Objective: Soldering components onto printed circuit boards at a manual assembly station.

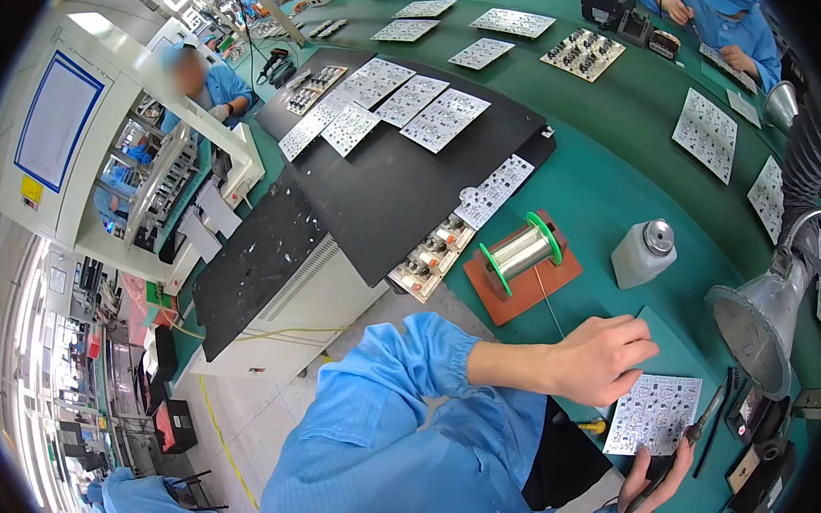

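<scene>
My left hand (607, 361) is closed above the upper left corner of a white circuit board (655, 415), its fingers curled in. Solder wire (549, 306) runs from a green-flanged spool (523, 252) down to this hand, which hides the wire's end. At the board's lower right, my right hand (658, 488) is closed around a dark soldering iron (692, 433). The iron slants up past the board's right edge, its thin metal end toward the upper right. The board lies on the green bench; small dark parts dot its face.
The spool sits on a brown base (562, 272). Beyond are a white dispenser bottle (643, 253) and a metal fume funnel (756, 334). Several boards lie on a black panel (370, 203) and a green belt (599, 104). A co-worker (720, 12) works at far right.
</scene>
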The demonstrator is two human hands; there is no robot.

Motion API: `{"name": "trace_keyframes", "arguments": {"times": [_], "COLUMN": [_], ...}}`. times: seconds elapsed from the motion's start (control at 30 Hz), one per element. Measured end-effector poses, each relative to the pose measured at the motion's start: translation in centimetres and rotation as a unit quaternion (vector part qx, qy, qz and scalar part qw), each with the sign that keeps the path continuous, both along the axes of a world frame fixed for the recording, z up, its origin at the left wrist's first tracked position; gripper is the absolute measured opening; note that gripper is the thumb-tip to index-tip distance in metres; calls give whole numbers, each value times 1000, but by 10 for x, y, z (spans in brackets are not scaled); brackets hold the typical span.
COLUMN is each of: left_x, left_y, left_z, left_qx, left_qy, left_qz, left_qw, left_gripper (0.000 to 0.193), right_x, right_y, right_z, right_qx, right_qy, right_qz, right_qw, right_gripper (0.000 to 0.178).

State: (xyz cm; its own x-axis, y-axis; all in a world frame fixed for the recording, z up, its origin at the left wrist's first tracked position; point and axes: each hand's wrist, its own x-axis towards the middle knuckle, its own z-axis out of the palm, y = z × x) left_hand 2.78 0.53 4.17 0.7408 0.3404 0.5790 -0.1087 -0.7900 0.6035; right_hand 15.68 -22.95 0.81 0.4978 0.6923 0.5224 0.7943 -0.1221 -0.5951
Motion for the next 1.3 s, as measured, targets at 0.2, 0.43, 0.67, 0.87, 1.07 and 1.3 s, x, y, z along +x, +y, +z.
{"name": "trace_keyframes", "arguments": {"times": [0.2, 0.43, 0.67, 0.87, 1.07, 1.3], "left_x": [8, 6, 13, 7, 11, 18], "left_y": [-6, -8, -2, 11, 2, -5], "left_z": [-8, -3, -12, 0, -5, -12], "left_qx": [-69, -138, -155, -289, -444, -532], "left_qy": [143, 257, 253, 260, 290, 280], "left_qz": [-6, -66, -125, -137, -189, -180], "left_qw": [987, 954, 947, 911, 827, 779], "left_gripper": [25, 26, 22, 26, 29, 28], "right_x": [6, -2, 1, 8, 10, 9], "right_y": [-11, 12, -19, 4, 1, -5], "right_z": [-16, 13, -14, -8, -12, -11], "right_qx": [-28, 64, 5, 26, 44, 19], "right_qy": [75, -5, 53, -8, -13, -24], "right_qz": [-12, 5, -16, 23, -5, 22], "right_qw": [997, 998, 998, 999, 999, 999], "right_gripper": [58, 44, 59, 72, 69, 79]}}
